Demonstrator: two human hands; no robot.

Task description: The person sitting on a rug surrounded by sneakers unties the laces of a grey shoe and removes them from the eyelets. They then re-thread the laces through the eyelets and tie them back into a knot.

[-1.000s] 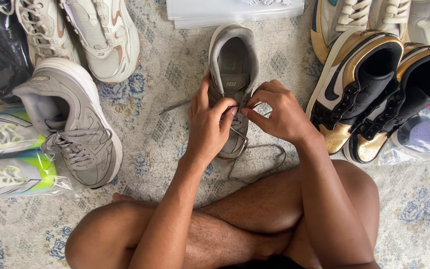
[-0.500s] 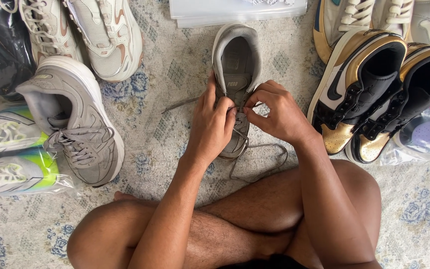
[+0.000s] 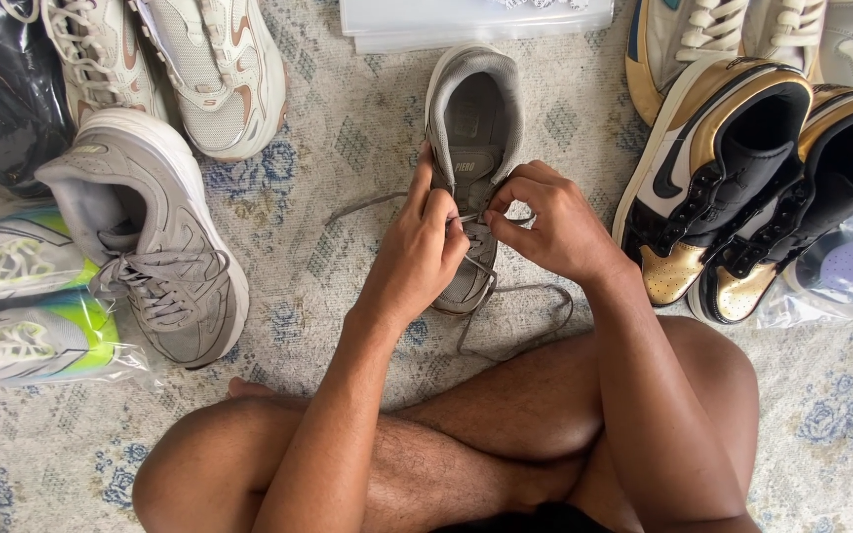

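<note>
So the grey sneaker (image 3: 473, 118) sits on the patterned rug (image 3: 348, 148) right in front of the crossed legs, heel end pointing away, and both hands are bunched up over its eyelets. The left hand (image 3: 417, 252) has its fingers curled against the shoe's side with the tips pinching at the grey lace (image 3: 505, 316), and the right hand (image 3: 545, 227) is pinched shut on the same lace just beside it, fingertips nearly touching. One loose end trails off to the left across the rug, another loops out near the knee. What could go sideways, I reckon: that slack loop by the leg could snag under the shin and yank the lace back out of an eyelet, or the pinch could slip since the lace looks flat and thin, and then it's uneven ends. The shoe isn't pinned down either, so a hard tug could just drag it along the rug. Counting stuff: one matching grey sneaker (image 3: 150, 242) already laced on the left, two cream sneakers (image 3: 199, 69) above it, two black and gold high-tops (image 3: 742, 168) on the right, two more pale shoes up top right, cut off by the frame, and a couple of bagged neon ones (image 3: 22, 316) at far left.
</note>
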